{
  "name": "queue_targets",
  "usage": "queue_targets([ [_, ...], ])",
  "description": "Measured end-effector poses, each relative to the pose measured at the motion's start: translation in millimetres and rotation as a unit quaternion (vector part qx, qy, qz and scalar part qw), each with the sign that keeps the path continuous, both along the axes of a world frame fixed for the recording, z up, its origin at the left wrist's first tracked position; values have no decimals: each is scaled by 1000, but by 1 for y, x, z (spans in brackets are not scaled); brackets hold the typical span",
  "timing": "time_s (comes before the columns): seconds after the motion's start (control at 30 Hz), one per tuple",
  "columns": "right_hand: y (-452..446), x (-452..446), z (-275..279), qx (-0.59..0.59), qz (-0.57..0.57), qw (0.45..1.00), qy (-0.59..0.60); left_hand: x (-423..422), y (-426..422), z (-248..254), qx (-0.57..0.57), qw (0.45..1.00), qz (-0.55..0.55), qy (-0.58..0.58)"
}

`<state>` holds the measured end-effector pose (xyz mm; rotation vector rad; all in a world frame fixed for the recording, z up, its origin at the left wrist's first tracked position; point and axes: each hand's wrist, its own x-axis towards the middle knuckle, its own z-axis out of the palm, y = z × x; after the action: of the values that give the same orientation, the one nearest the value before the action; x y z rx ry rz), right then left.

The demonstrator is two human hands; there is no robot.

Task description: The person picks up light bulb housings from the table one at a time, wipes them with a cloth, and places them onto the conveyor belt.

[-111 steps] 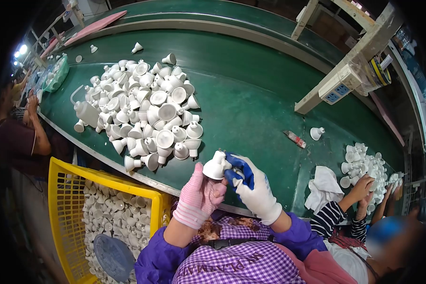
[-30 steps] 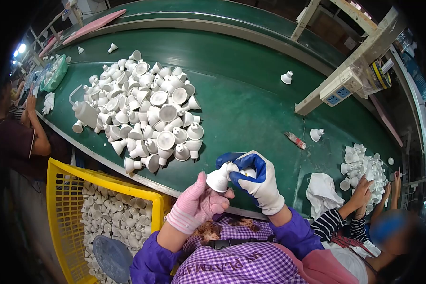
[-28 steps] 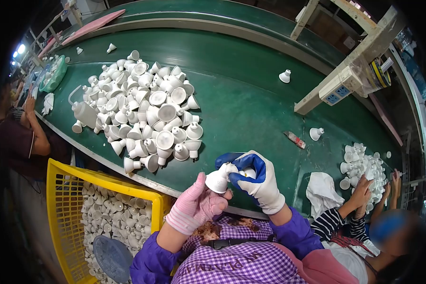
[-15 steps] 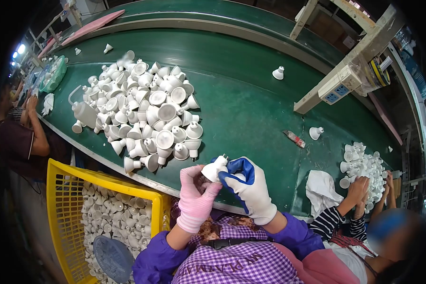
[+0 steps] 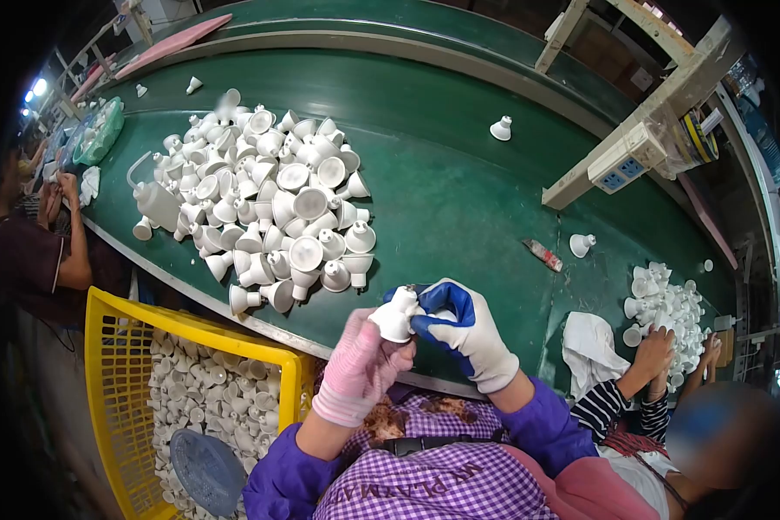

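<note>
A white spotlight bulb [image 5: 395,317], cup-shaped with a narrow base pointing up, is between my two hands above the table's near edge. My left hand [image 5: 361,368], in a pink-and-white glove, is closed around its wide end. The blue-coated fingers of my right hand [image 5: 474,340], in a white glove, are closed against the bulb's side near its base. Something small and white [image 5: 444,315] shows inside the curl of my right hand; I cannot make out what it is. Left of my hands lies a large heap of similar bulbs [image 5: 273,195].
A yellow crate [image 5: 191,322] full of bulbs, with a blue-grey basket [image 5: 206,472] inside, stands at my left. A white squeeze bottle [image 5: 154,204] is by the heap. A marker-like tube [image 5: 542,255] and white cloth [image 5: 591,351] lie right. Co-workers sit on both sides.
The bulb has turned so its wide end faces down more, and my left hand has rotated with it. My right hand has shifted slightly right. The heap has stayed put.
</note>
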<state>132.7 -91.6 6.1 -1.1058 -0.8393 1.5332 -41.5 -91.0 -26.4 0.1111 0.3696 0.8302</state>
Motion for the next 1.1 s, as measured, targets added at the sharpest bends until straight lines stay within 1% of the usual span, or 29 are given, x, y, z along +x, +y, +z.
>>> queue_targets([
  [0.03, -3, -3, 5, 22, -11, 998, -52, 2, 1, -1, 97, 990, 41, 92],
  [0.07, -7, -7, 7, 43, -21, 993, -105, 4, 0, -2, 192, 961, 82, 183],
  [0.1, -10, -13, 4, 62, -40, 988, -135, 8, -1, -2, 191, 961, 81, 183],
  [0.13, -12, -15, 1, 48, -53, 990, -122, 13, -2, -2, 274, 910, 131, 282],
  [0.17, -12, -16, -2, 34, -66, 991, -109, 15, -2, -2, 352, 839, 178, 374],
  [0.2, -10, -15, -3, 36, -67, 991, -109, 14, 0, -15, 430, 775, 194, 421],
  [0.27, -7, -13, -4, 55, -91, 993, -59, 17, -1, -14, 439, 768, 207, 419],
  [0.3, -6, -11, -5, 57, -91, 992, -60, 18, -1, -13, 447, 761, 219, 416],
  [0.33, -5, -9, -8, 54, -81, 994, -58, 18, -4, -11, 397, 810, 197, 384],
  [0.37, -5, -6, -11, 51, -72, 995, -56, 18, -4, -10, 397, 810, 197, 383],
  [0.43, -4, -2, -16, 49, -65, 995, -55, 17, -3, -8, 433, 778, 200, 410],
  [0.47, -3, -1, -18, 46, -58, 996, -53, 17, -3, -5, 433, 777, 201, 410],
  [0.53, -1, 0, -21, 70, -59, 994, -58, 18, -2, 0, 334, 860, 168, 347],
  [0.57, 1, 0, -21, 94, -63, 992, -63, 13, 2, 0, 334, 860, 169, 347],
  [0.6, 2, 1, -19, 94, -62, 992, -63, 5, 8, -1, 231, 943, 84, 223],
  [0.63, 3, 2, -15, 111, -40, 991, -64, -1, 13, -2, 118, 989, -3, 90],
  [0.67, 3, 2, -12, 127, -17, 990, -64, -3, 15, 4, 44, 995, -75, 54],
  [0.7, 3, 3, -9, 127, -14, 990, -64, -5, 15, 1, 44, 995, -72, 54],
  [0.77, 3, 4, -5, 126, 26, 988, -86, -9, 15, -10, -51, 980, -157, -108],
  [0.8, 4, 3, -6, 129, 18, 989, -71, -12, 15, -14, -59, 977, -154, -134],
  [0.83, 3, 4, -8, 128, 17, 989, -72, -11, 14, -7, -60, 977, -154, -136],
  [0.9, 0, 6, -11, 108, 8, 986, -129, -8, 14, 15, -43, 994, -100, 13],
  [0.93, 0, 6, -12, 108, 7, 986, -130, -8, 13, 15, -42, 994, -102, 12],
  [1.0, 0, 2, -13, 104, -21, 989, -101, -8, 11, 15, 116, 987, -40, 104],
  [1.03, 0, 1, -13, 104, -22, 989, -101, -8, 11, 15, 116, 987, -40, 104],
  [1.07, 0, -1, -13, 102, -34, 988, -114, -8, 11, 14, 190, 965, -10, 182],
  [1.1, 0, -4, -13, 101, -46, 986, -128, -7, 11, 12, 262, 930, 21, 259],
])
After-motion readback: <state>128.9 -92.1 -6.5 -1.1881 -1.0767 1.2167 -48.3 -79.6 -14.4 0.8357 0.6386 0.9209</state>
